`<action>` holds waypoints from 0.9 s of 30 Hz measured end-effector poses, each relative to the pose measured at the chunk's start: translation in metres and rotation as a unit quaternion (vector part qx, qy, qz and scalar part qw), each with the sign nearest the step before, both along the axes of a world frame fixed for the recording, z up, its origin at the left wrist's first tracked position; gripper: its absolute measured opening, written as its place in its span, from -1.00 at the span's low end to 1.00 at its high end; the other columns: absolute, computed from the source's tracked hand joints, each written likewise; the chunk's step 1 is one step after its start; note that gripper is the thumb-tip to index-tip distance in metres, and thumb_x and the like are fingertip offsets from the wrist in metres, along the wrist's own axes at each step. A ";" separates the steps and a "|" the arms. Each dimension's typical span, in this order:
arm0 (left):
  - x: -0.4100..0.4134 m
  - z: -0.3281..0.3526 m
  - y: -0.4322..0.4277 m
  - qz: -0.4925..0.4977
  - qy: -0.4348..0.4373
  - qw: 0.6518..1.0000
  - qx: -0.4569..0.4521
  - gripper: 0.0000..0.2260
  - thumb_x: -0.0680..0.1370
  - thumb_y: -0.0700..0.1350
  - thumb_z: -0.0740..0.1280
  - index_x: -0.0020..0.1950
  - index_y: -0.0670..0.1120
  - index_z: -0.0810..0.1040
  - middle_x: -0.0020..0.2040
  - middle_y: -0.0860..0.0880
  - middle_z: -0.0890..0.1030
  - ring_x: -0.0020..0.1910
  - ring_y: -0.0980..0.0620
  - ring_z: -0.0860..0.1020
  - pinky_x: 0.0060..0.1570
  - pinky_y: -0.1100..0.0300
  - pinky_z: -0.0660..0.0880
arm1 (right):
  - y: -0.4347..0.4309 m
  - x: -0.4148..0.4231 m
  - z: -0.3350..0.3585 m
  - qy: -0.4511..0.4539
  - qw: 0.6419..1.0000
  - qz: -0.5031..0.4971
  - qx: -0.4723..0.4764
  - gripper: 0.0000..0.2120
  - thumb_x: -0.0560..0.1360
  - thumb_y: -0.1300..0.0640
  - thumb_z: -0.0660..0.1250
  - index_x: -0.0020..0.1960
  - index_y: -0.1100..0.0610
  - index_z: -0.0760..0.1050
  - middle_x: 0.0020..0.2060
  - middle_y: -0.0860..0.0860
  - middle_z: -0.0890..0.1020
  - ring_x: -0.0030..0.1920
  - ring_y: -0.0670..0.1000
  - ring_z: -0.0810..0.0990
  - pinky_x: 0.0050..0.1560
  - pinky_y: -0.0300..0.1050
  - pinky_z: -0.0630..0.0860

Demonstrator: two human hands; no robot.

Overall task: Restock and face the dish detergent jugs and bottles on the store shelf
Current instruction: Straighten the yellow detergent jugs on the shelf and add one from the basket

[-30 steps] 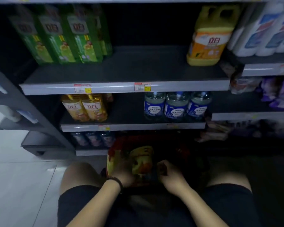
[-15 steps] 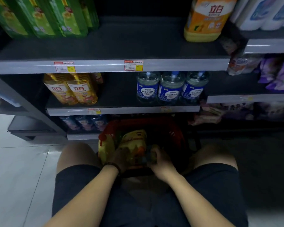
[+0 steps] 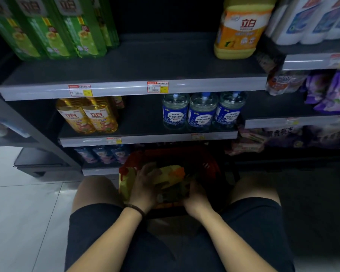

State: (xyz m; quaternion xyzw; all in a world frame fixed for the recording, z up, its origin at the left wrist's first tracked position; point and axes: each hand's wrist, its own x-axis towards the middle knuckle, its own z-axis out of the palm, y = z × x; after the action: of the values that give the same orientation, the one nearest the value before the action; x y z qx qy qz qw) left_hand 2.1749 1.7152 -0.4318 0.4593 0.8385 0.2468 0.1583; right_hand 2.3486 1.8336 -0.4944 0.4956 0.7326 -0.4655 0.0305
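Down at lower centre, the yellow jug [image 3: 169, 173] sits in the red basket [image 3: 206, 161]. The left hand [image 3: 145, 183] curls over its top; the right hand [image 3: 196, 201] is at its near end with fingers hidden, so I can't tell its grip. The risk I see is a heavy, slick jug slipping on the lift or snagging the basket rim. It looks yellow-bodied, orange-patched and blurred. Above, the upper shelf [image 3: 126, 89] has bare space beside a matching jug [image 3: 241, 30].

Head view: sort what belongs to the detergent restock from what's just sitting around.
Job: left hand and right hand holding yellow jug in red basket; orange-label jug, green bottles, golden bottles, blue-label bottles.
Bystanders: white bottles, purple bags.
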 end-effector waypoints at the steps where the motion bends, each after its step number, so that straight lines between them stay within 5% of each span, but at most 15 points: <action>1: -0.001 0.003 -0.001 0.002 -0.031 0.999 0.011 -0.57 0.60 -0.20 0.46 0.46 -0.01 0.53 0.47 -0.02 0.45 0.42 -0.06 0.46 0.39 0.09 0.43 | -0.002 0.000 0.007 0.002 1.000 -0.002 -0.003 -0.26 0.54 -0.10 0.40 0.65 -0.14 0.19 0.51 -0.01 0.42 0.48 0.14 0.47 0.48 0.06 0.46; 4: -0.005 0.027 -0.002 0.024 -0.069 0.997 0.032 -0.66 0.66 -0.10 0.40 0.43 0.06 0.49 0.32 0.08 0.52 0.32 0.06 0.50 0.33 0.20 0.38 | -0.008 -0.002 0.034 0.064 0.998 0.000 -0.024 -0.23 0.51 -0.16 0.42 0.65 -0.21 0.20 0.56 -0.03 0.41 0.54 0.08 0.42 0.55 0.07 0.39; 6: -0.012 0.049 0.003 0.037 -0.083 0.994 0.060 -0.82 0.63 0.01 0.44 0.19 0.16 0.53 0.13 0.16 0.59 0.13 0.11 0.57 0.11 0.19 0.47 | -0.014 -0.007 0.049 0.137 0.990 -0.008 -0.040 -0.40 0.55 0.02 0.51 0.45 -0.35 0.33 0.47 -0.10 0.48 0.49 0.00 0.46 0.56 0.04 0.38; 9: -0.023 0.091 0.010 0.052 -0.086 0.993 0.060 -0.84 0.57 0.13 0.48 0.06 0.13 0.58 -0.04 0.15 0.63 -0.05 0.12 0.59 -0.06 0.19 0.44 | -0.016 -0.015 0.077 0.218 0.974 -0.043 -0.042 -0.39 0.52 0.13 0.58 0.31 -0.40 0.38 0.39 -0.15 0.55 0.44 -0.06 0.52 0.52 -0.06 0.44; 11: -0.028 0.125 0.014 0.038 -0.099 0.993 0.058 -0.84 0.56 0.12 0.50 0.03 0.11 0.60 -0.09 0.16 0.63 -0.11 0.23 0.56 -0.15 0.37 0.41 | -0.005 -0.015 0.105 0.253 0.965 -0.040 -0.054 -0.39 0.52 0.27 0.56 0.32 -0.25 0.39 0.23 -0.24 0.55 0.25 -0.21 0.56 0.27 -0.43 0.49; 13: -0.034 0.157 0.018 0.018 -0.110 0.990 0.085 -0.87 0.55 0.04 0.53 -0.04 0.10 0.60 -0.13 0.15 0.64 -0.18 0.26 0.57 -0.23 0.41 0.43 | 0.016 -0.015 0.131 0.267 0.961 -0.013 -0.075 -0.31 0.48 0.32 0.57 0.40 -0.13 0.32 0.17 -0.29 0.51 0.14 -0.33 0.52 0.04 -0.56 0.46; 19: -0.051 0.251 0.023 -0.011 -0.115 0.985 0.129 -0.81 0.54 0.10 0.53 0.01 0.01 0.68 -0.10 0.00 0.74 -0.16 0.10 0.69 -0.25 0.12 0.57 | 0.055 -0.022 0.222 0.291 0.949 0.108 -0.059 -0.13 0.28 -0.16 0.71 0.49 -0.16 0.38 0.33 -0.11 0.64 0.32 -0.12 0.62 0.30 -0.12 0.59; 23: -0.055 0.310 0.023 -0.010 -0.095 0.981 0.171 -0.82 0.55 0.12 0.50 -0.01 0.04 0.66 -0.13 0.06 0.71 -0.21 0.19 0.66 -0.32 0.32 0.50 | 0.060 -0.028 0.269 0.364 0.926 0.095 -0.031 -0.34 0.40 -0.01 0.66 0.42 -0.03 0.50 0.25 -0.03 0.73 0.26 -0.01 0.70 0.27 0.06 0.64; 27: -0.055 0.363 0.013 0.015 -0.141 0.947 0.287 -0.68 0.52 0.21 0.43 0.20 0.11 0.60 0.07 0.07 0.73 0.02 0.16 0.71 -0.17 0.26 0.62 | 0.061 -0.035 0.322 0.454 0.888 0.048 -0.060 -0.46 0.42 0.14 0.59 0.37 0.17 0.55 0.20 0.14 0.74 0.23 0.20 0.72 0.24 0.22 0.65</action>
State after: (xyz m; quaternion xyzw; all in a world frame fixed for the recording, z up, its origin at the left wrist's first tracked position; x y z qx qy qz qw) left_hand 2.1204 1.7285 -0.0685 0.4332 0.7079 0.5418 0.1331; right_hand 2.3135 1.8944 -0.1723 0.1914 0.6598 -0.6811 -0.2532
